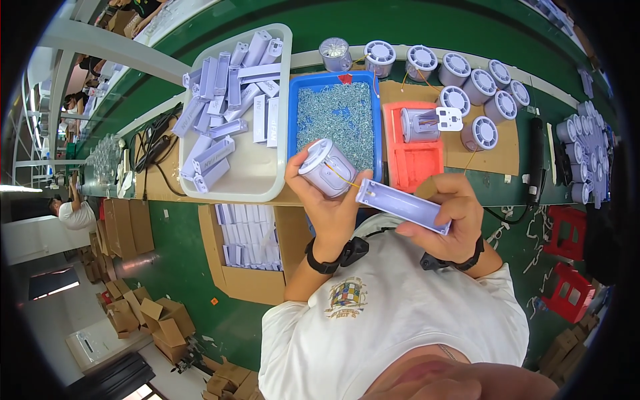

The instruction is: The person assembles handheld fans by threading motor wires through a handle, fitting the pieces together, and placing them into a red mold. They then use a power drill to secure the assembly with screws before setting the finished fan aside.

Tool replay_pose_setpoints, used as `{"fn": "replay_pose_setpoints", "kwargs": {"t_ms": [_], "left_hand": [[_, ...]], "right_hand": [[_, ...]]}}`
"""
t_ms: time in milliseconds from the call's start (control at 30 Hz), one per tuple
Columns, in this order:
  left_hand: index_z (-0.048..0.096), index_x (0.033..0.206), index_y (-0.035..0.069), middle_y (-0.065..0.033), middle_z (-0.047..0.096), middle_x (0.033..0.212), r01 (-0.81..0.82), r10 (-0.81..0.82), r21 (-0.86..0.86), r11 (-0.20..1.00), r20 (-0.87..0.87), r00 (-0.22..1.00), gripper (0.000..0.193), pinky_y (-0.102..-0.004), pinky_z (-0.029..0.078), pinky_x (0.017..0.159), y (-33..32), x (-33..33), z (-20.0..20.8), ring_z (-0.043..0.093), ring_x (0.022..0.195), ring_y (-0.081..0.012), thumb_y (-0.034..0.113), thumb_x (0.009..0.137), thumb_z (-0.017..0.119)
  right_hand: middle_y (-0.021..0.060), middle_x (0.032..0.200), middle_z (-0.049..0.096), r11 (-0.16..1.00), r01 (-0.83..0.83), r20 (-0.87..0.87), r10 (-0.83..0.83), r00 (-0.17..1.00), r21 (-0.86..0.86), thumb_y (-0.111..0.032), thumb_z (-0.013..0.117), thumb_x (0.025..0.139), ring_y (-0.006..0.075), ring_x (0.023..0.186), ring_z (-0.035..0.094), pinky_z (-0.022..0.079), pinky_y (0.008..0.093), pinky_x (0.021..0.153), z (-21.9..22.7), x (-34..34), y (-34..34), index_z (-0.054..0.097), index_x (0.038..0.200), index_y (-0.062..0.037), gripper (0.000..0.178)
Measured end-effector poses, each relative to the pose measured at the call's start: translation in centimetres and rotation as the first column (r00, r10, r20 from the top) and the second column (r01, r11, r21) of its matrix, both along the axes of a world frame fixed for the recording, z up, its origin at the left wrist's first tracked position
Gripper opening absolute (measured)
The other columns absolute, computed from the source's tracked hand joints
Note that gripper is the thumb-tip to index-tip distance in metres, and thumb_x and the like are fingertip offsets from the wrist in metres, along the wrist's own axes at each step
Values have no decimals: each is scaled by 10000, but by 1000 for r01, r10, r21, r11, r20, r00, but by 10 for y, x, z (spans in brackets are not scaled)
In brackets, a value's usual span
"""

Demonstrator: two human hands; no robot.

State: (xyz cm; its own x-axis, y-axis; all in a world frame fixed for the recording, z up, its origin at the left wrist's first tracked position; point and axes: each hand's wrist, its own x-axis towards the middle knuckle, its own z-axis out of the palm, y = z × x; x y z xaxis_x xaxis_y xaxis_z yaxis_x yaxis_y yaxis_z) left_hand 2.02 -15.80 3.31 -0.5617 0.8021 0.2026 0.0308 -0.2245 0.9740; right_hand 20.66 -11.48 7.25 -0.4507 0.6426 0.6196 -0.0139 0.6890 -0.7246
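My left hand (331, 217) is closed round a pale lavender cylindrical fan housing (328, 170), tilted with its round end up and to the left. In my right hand (453, 220) I grip a long, hollow lavender plastic handle shell (403, 205), its open side facing up. A thin yellow wire (341, 176) runs from the housing to the near end of the shell. Both pieces are held close together in front of my chest, over the bench edge. Just beyond my left hand lies a blue tray (377, 133) of small screws (333, 113).
A white bin (283, 100) of loose handle shells stands left. Right of the screws, a red fixture (417, 167) holds another fan housing (421, 125). Several fan housings (480, 87) stand behind it. A black electric screwdriver (535, 160) lies right. A cardboard box (250, 275) of shells sits below.
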Motion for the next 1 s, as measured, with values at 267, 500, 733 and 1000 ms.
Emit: {"fn": "replay_pose_setpoints", "kwargs": {"t_ms": [267,500,733,1000], "left_hand": [[262,1462,120,-243,270,1506,238,-184,229,944,-232,955,843,-404,502,967,0,-3,-23,530,1178,-292,95,786,765],[274,1464,151,-274,226,1527,365,-336,312,877,-143,931,762,-436,506,946,2,-3,-19,562,1135,-320,227,847,715],[296,1437,141,-282,242,1515,338,-291,258,905,-205,934,623,-431,526,919,7,-4,-24,591,1096,-312,223,941,663],[357,1396,132,-255,292,1484,355,-274,208,911,-337,901,526,-421,550,869,15,-7,-28,617,1044,-312,238,970,648]], "right_hand": [[176,1025,632,991,118,9,-119,993,58,-118,959,679,198,795,657,500,294,624,11,-10,3,507,1048,-91,584],[184,988,669,996,76,-114,-70,991,49,-60,934,674,257,777,707,565,314,631,1,-17,10,568,1015,-15,502],[195,1012,696,998,28,18,-29,999,62,0,876,686,264,791,710,570,329,633,8,-12,19,542,1006,-58,465],[198,1008,700,993,10,55,-16,998,116,-38,899,694,272,796,714,568,323,624,4,-5,21,544,966,-39,447]]}}
